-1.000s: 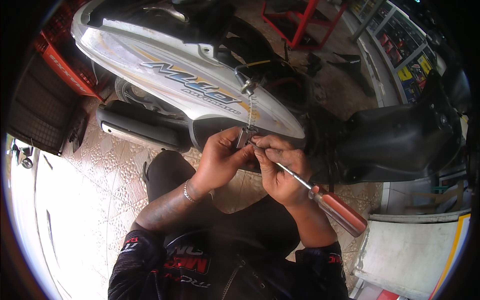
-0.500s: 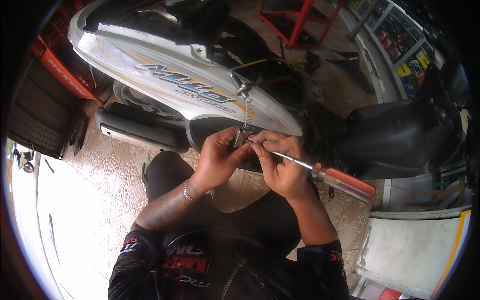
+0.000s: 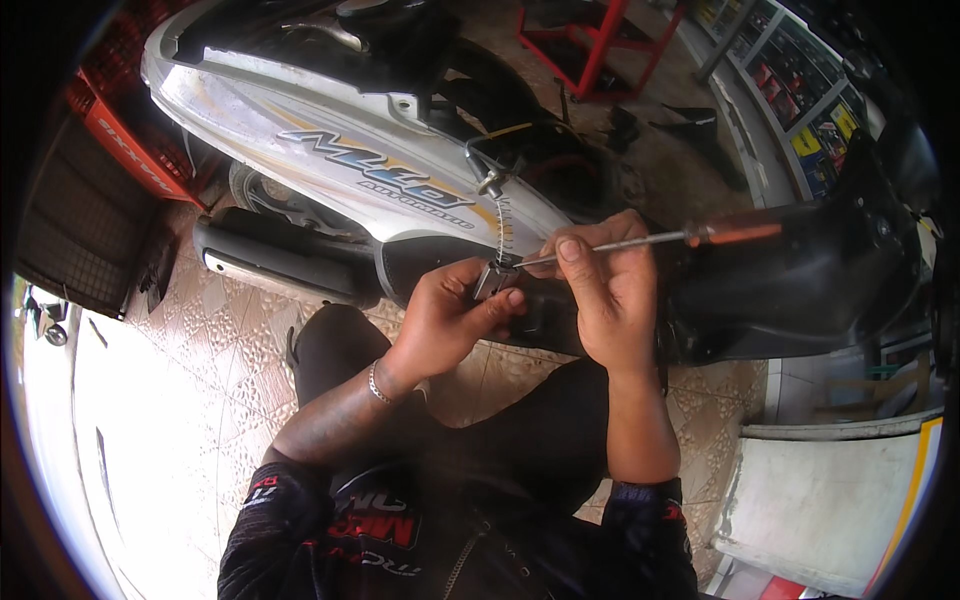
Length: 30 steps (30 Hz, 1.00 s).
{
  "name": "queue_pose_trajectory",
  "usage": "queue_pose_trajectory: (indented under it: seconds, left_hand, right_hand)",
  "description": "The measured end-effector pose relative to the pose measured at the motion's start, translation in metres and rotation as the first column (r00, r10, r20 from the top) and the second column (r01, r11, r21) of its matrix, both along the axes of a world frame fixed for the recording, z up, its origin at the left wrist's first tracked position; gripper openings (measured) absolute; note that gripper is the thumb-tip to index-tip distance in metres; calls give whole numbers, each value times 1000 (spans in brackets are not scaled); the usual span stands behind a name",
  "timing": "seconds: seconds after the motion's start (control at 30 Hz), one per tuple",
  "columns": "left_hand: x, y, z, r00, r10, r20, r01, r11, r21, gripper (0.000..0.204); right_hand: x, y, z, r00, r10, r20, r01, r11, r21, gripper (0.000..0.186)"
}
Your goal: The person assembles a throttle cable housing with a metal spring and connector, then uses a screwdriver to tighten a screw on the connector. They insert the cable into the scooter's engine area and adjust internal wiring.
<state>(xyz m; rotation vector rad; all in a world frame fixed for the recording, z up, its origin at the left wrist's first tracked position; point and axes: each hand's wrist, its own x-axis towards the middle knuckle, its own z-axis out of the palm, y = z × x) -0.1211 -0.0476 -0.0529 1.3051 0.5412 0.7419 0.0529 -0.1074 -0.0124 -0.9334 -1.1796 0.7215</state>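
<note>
My left hand (image 3: 445,320) grips a small metal part (image 3: 494,281) in front of the scooter's white side panel (image 3: 280,105). A coiled spring (image 3: 504,225) rises from that part to a metal fitting (image 3: 490,182) on a cable. My right hand (image 3: 610,295) holds a screwdriver with an orange-red handle (image 3: 737,228) and a long shaft lying almost level. Its tip is at the top of the small part, just beside the spring's lower end.
A red trolley (image 3: 590,70) stands behind the scooter, near glass shelving (image 3: 775,75). A black seat (image 3: 780,280) lies at the right, above a pale cabinet (image 3: 830,490). At the left are an orange rack (image 3: 130,150) and tiled floor (image 3: 180,370).
My right hand has risen and shifted right, swinging the screwdriver from a downward slant to nearly level. My left hand still grips the small part in about the same place.
</note>
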Motion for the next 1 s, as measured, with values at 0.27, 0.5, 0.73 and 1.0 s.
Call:
queue_pose_trajectory:
  seconds: [0.27,0.5,0.73,1.0]
  left_hand:
    - [-4,4,1,1000,0,-24,0,1000,23,14]
    - [-4,5,0,1000,-8,-24,9,1000,19,15]
    - [-6,5,-4,999,-44,-11,44,999,-23,16]
    - [-2,1,-7,997,-74,-7,74,996,-57,16]
  right_hand:
    - [0,16,21,988,141,69,-132,983,-125,19]
    - [1,20,25,979,151,139,-129,980,-152,17]
    - [7,25,30,919,156,361,-80,973,-218,18]
    - [9,21,29,867,169,468,-65,971,-230,20]
